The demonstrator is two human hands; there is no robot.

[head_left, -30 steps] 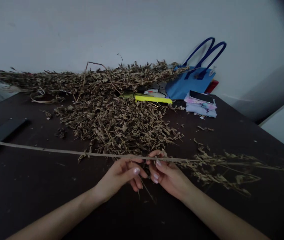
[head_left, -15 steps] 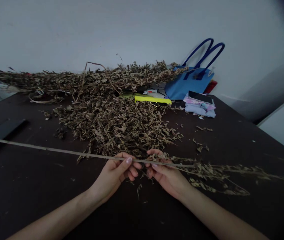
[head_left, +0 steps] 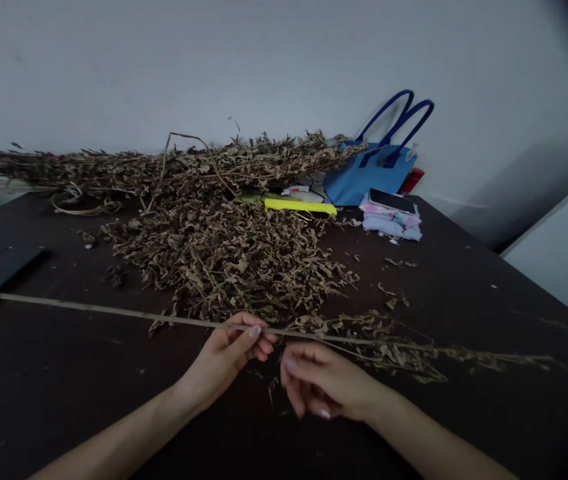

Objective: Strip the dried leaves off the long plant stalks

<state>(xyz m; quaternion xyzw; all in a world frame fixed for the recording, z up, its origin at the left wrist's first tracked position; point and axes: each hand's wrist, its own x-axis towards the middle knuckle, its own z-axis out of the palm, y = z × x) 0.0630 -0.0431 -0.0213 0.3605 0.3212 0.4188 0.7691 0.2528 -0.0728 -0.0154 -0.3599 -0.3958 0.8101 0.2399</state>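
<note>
A long dried plant stem point(head_left: 114, 309) runs across the front of the dark table, bare on its left part and carrying dry leaves on its right. My left hand point(head_left: 237, 343) pinches this stem near the middle, thumb on top. Just below the stem, apart from it, is my right hand point(head_left: 321, 380), slightly blurred. Its fingers are curled in with the thumb close against the index finger; whatever lies between them, if anything, is hidden. Beyond both hands spreads a heap of dried leaves point(head_left: 239, 257).
Behind the heap lies a bundle of dried leafy stalks point(head_left: 129, 170) along the wall. A blue bag point(head_left: 351, 177), a yellow strip point(head_left: 301, 206) and folded cloth with a phone point(head_left: 391, 200) on it stand at the back right. A dark flat device point(head_left: 1, 277) lies left, partly under the stem.
My right hand has come off the stem and moved down toward me, its fingers curling. The left hand keeps its pinch on the stem. The view has shifted slightly.
</note>
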